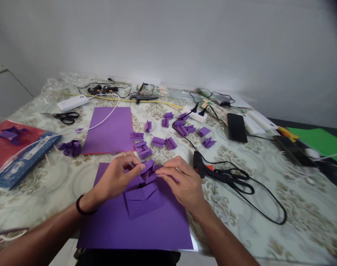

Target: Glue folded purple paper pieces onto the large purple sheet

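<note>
1. the left hand (120, 177), a dark band around its wrist, is nearly closed, thumb and index finger pinching the left side of a folded purple piece (149, 173).
2. the right hand (183, 181) is partly curled, thumb and fingertips drawn together at the right side of that same piece.
3. the piece sits between the hands, above a large purple sheet (115, 229); its visible part stretches crosswise from hand to hand, but the fingers cover its ends, so the full long axis cannot be told.
4. just below it, creased purple paper (142, 201) lies slightly askew on the sheet.
5. the table (68, 173) wears a pale patterned cover. from the left: a red packet (21, 135) with a blue strip, crumpled purple paper (70, 148), scissors (67, 117), another purple sheet (110, 129), small folded purple pieces (158, 142), a black glue gun (198, 164), a dark phone (237, 127) and a green sheet (318, 142).
6. behind the table stands a plain grey wall (168, 40).
</note>
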Motion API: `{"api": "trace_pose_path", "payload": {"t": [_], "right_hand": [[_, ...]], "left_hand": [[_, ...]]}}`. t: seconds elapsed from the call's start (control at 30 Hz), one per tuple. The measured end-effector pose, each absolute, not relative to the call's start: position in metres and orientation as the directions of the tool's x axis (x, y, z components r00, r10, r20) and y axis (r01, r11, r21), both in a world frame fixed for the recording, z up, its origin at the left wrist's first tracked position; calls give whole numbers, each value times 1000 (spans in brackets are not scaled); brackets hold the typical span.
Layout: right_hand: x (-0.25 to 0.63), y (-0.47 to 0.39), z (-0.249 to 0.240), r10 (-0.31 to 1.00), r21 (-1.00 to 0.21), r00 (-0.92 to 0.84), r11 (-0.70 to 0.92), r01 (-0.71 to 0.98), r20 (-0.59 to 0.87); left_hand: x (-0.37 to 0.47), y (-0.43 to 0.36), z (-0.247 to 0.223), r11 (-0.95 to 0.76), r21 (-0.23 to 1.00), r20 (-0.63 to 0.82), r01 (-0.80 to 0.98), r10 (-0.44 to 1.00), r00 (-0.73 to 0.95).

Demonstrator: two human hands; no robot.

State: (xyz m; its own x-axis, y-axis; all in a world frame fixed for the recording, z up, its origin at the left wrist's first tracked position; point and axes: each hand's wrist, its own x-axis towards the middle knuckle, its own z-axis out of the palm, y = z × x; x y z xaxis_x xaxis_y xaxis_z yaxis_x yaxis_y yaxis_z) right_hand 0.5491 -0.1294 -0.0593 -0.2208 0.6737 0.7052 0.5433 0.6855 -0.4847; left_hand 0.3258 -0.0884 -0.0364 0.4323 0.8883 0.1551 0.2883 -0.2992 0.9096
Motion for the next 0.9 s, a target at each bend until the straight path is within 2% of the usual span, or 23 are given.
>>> {"api": "trace_pose_path", "payload": {"t": [0.3, 0.5, 0.63, 0.73, 0.9], "right_hand": [[548, -129, -60, 736, -569, -162, 626, 533, 657], [550, -128, -61, 725, -556, -175, 639, 531, 666], [549, -128, -60, 736, -582, -166, 633, 510, 656], [547, -128, -58, 742, -610, -168, 640, 468, 649], [546, -129, -56, 758, -654, -138, 627, 423, 637]], "left_hand": [[325, -87, -39, -266, 921, 129, 284, 897, 422], [324, -86, -42, -312, 903, 192, 296, 908, 372], [325, -91, -43, -318, 926, 238, 203, 910, 340], [326, -96, -43, -418, 888, 342, 193, 879, 332], [325, -99, -36, -654, 736, 549, 177, 728, 411]]}}
